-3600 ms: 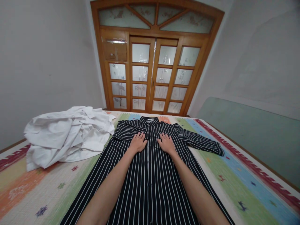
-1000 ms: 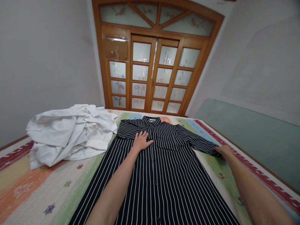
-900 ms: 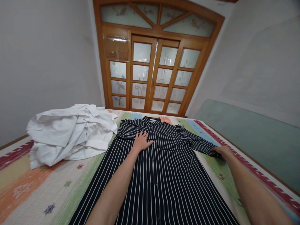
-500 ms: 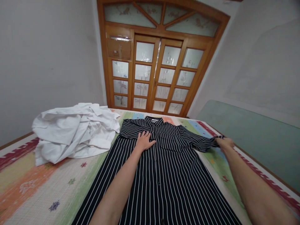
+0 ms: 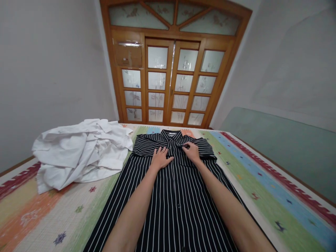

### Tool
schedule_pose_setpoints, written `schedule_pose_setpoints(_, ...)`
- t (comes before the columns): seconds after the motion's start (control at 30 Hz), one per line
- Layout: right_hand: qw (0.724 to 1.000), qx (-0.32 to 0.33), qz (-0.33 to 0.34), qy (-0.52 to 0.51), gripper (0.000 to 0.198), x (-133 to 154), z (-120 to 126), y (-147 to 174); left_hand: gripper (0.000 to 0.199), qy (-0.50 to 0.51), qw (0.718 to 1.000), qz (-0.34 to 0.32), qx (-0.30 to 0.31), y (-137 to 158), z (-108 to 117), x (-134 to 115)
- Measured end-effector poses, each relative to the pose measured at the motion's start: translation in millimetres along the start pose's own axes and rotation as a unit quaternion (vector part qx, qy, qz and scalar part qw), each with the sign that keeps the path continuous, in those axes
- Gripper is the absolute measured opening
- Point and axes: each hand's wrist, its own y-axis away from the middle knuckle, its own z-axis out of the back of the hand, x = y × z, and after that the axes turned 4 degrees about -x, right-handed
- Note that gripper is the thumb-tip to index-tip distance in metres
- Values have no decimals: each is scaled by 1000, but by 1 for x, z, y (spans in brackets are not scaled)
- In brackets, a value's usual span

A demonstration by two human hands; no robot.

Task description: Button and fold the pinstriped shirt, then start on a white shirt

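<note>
A black shirt with white stripes lies spread front up, its collar at the far end and its buttons down the middle. My left hand rests flat on the chest, fingers spread, by the end of the left-side sleeve, which is folded inward. With thumb and fingers closed, my right hand pinches the end of the other sleeve, which now lies across the chest. The two hands are close together, on either side of the button line.
A crumpled white cloth garment is heaped left of the shirt. Beneath both is a colourful patterned bed cover. A pale green panel stands along the right edge, and wooden glazed doors are beyond the far end.
My right hand has brought the right-side sleeve inward from its outstretched position, folding it over the chest. My left hand has stayed on the shirt. The view has shifted slightly.
</note>
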Motion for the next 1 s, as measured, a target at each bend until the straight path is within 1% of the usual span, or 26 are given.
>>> schedule_pose_setpoints(0.03, 999, 25, 17, 14, 17, 0, -9, 10, 76, -2, 1000, 0, -1, 0, 0, 0)
schedule_pose_setpoints(0.07, 998, 36, 31, 34, 21, 0, -16, 18, 75, -4, 1000, 0, -1, 0, 0, 0)
schedule_pose_setpoints(0.17, 992, 38, 40, 109, 31, -3, -25, 30, 75, -7, 1000, 2, 0, 0, 0, -1)
schedule_pose_setpoints(0.23, 987, 50, 30, 149, 27, -5, -26, 31, 76, -9, 1000, 2, -1, 1, 1, -2)
schedule_pose_setpoints(0.3, 984, 63, 23, 168, 23, -6, -25, 29, 76, -10, 1000, 1, -3, 1, 2, -3)
schedule_pose_setpoints(0.37, 985, 58, 32, 159, 25, -7, -25, 27, 75, -11, 1000, 0, -4, 1, 2, -3)
schedule_pose_setpoints(0.47, 989, 47, 82, 116, 30, -5, -25, 26, 74, -12, 1000, 0, -2, 1, 2, -2)
schedule_pose_setpoints(0.5, 988, 55, 104, 102, 30, -3, -25, 26, 74, -13, 1000, 0, -1, 1, 2, -2)
schedule_pose_setpoints(0.57, 982, 92, 139, 90, 30, 1, -25, 27, 74, -14, 1000, -1, 5, 2, 2, -2)
schedule_pose_setpoints(0.63, 974, 138, 151, 102, 29, 5, -26, 28, 74, -17, 1000, -1, 11, 2, 3, -2)
schedule_pose_setpoints(0.7, 968, 166, 139, 127, 30, 9, -25, 29, 74, -19, 1000, -1, 14, 3, 3, -3)
schedule_pose_setpoints(0.8, 967, 167, 101, 163, 29, 13, -24, 30, 73, -23, 1000, 0, 14, 2, 2, -2)
schedule_pose_setpoints(0.9, 970, 137, 40, 196, 27, 15, -21, 29, 73, -20, 1000, -4, 10, 1, 0, -1)
schedule_pose_setpoints(1.0, 975, 85, -9, 207, 28, 15, -19, 29, 77, -15, 1000, -9, 6, 1, -1, 0)
